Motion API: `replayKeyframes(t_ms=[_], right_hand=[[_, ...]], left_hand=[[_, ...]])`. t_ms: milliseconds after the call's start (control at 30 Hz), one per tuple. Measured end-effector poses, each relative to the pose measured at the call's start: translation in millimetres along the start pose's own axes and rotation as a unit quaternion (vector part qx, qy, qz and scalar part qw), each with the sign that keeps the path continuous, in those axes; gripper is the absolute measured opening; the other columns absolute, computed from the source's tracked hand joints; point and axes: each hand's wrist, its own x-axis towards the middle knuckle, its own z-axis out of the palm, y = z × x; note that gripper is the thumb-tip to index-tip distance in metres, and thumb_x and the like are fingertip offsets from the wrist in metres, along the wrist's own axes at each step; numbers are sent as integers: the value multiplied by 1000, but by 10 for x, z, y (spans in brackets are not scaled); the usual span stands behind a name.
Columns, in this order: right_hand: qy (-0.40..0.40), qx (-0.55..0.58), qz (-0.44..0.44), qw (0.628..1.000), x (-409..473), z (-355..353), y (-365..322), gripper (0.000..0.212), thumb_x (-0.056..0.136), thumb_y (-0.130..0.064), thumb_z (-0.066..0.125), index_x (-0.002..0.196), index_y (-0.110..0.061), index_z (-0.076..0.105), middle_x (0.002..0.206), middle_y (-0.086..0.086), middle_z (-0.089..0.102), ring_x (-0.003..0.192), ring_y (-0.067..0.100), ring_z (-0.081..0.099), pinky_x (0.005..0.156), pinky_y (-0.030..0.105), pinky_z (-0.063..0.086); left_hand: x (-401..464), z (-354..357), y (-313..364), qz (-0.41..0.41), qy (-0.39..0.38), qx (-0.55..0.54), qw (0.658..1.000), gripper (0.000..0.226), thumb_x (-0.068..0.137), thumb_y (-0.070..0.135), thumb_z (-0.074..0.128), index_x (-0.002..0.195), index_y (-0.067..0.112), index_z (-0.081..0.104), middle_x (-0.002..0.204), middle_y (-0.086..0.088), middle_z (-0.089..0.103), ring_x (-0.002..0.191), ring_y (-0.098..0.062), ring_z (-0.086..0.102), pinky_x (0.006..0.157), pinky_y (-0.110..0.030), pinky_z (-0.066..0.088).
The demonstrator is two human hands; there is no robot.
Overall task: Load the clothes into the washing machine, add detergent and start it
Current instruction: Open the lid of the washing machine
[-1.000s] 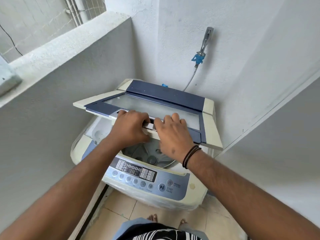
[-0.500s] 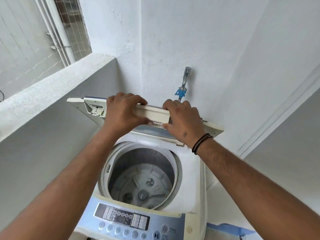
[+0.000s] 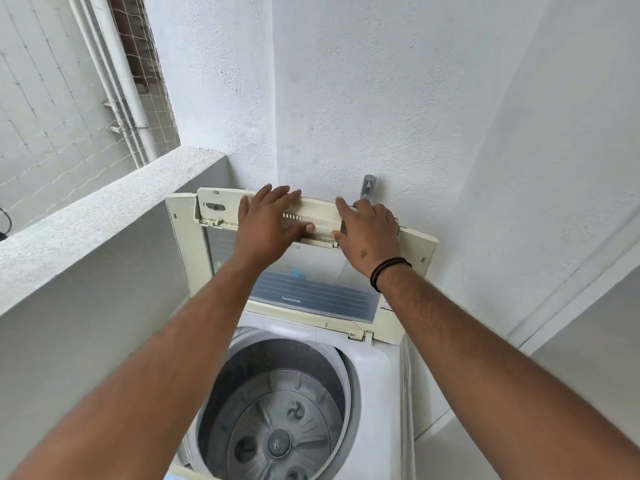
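White rough-plastered walls [image 3: 381, 98] closed in the corner where the washing machine [image 3: 384, 368] stood, a low parapet [image 3: 104, 230] beside it. The machine's folding lid [image 3: 311, 282] stood raised and near upright against the wall behind the drum [image 3: 277, 427], whose ribbed floor showed bare. The left hand [image 3: 266, 226] lay flat on the lid's upper panel, fingers straight and spread, thumb along its lower edge. The right hand [image 3: 369, 237], a dark band [image 3: 388, 271] on its wrist, pressed the same panel with fingers extended. A metal tap [image 3: 367, 187] stood just above the lid.
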Motion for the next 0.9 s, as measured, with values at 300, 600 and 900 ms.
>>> replayKeyframes(t_ms=[300,600,900], right_hand=[[-34,0,-16,999,286,244,238,66,98,-26,53,155,-24,21,153,8,36,146,35,24,118,52,21],[-68,-2,-24,997,428,375,367,79,97,-41,54,158,-24,7,164,10,12,152,34,4,121,53,9],[-46,31,-24,998,432,469,416,76,97,-37,56,158,-21,12,164,13,10,153,32,1,121,51,2]], left_hand=[[341,286,-61,-11,-36,37,999,63,95,48,58,153,32,38,163,4,31,155,-22,14,123,-56,5],[469,421,-35,-26,-62,64,996,60,100,45,50,156,31,31,167,3,21,156,-24,8,123,-58,4],[440,418,-98,5,-81,63,995,61,101,34,52,157,31,27,169,-2,12,156,-28,3,123,-57,9]])
